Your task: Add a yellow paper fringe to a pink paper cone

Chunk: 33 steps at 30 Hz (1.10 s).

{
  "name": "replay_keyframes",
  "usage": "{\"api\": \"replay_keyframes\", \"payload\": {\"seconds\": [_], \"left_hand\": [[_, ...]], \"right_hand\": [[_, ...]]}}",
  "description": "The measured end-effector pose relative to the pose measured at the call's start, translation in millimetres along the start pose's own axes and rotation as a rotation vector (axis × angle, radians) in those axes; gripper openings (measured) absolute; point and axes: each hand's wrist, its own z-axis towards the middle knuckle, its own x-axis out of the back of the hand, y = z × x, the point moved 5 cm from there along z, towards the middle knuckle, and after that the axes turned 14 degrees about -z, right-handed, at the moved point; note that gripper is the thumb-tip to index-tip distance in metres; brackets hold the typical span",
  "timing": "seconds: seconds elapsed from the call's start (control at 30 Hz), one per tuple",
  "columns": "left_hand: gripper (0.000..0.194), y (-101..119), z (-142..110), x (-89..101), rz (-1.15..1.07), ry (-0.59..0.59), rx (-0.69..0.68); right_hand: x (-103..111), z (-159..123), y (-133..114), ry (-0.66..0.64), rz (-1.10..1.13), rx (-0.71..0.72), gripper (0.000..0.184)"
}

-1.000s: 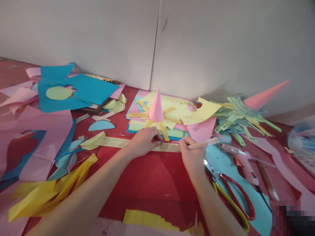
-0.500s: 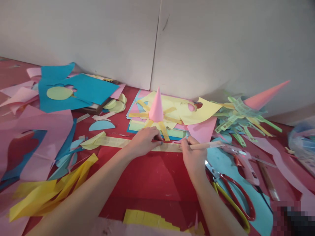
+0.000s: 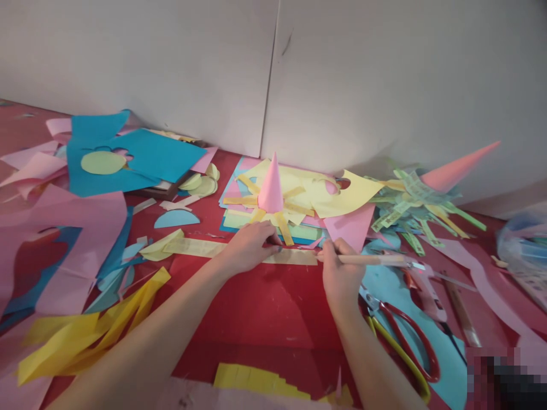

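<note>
- Red table (image 3: 265, 313) below, strewn with cut paper; pale wall (image 3: 350, 85) behind, with one upright seam.
- At the near edge, fringed yellow paper (image 3: 256, 380); nearby on the left, a heap of yellow bands (image 3: 81, 350).
- To the right, scissors (image 3: 412, 339) with one red and one yellow handle, lying on light blue paper (image 3: 450, 361) beside the right forearm.
- In the right hand (image 3: 342, 279), a pen (image 3: 371, 260) pinched between thumb and fingers, nearly level, tip toward the left.
- Mid-table, flat and running crosswise, the pale strip (image 3: 294, 256), with the pen tip at its right end; contact there too small to tell.
- Over the strip's middle, the left hand (image 3: 250, 245), palm down, fingers bent and resting on it, thumb a little apart from them.
- Right of the pen, a pink glue gun (image 3: 432, 293).
- Just beyond the left hand, a pink cone (image 3: 271, 191), upright, yellow tabs spread around its base, on stacked coloured sheets (image 3: 354, 199).
- Farther right, a second cone (image 3: 459, 169), tilted, beside green strips (image 3: 399, 210).
- Far left, a blue sheet (image 3: 164, 156) on a pile.
</note>
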Motion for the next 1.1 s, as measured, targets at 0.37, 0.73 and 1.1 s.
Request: {"api": "replay_keyframes", "payload": {"seconds": [0.37,0.73,1.1], "left_hand": [[0.009,1,0,1.4,0.036,0.01,0.016],[0.021,0,-1,1.9,0.054,0.044,-0.019],[0.023,-20,7,-0.6,-0.074,0.162,-0.017]], "right_hand": [[6,2,-3,0.139,0.058,0.045,0.024],[-1,3,-2,0.05,0.14,0.092,0.027],[2,-1,2,0.142,0.042,0.096,0.047]]}}
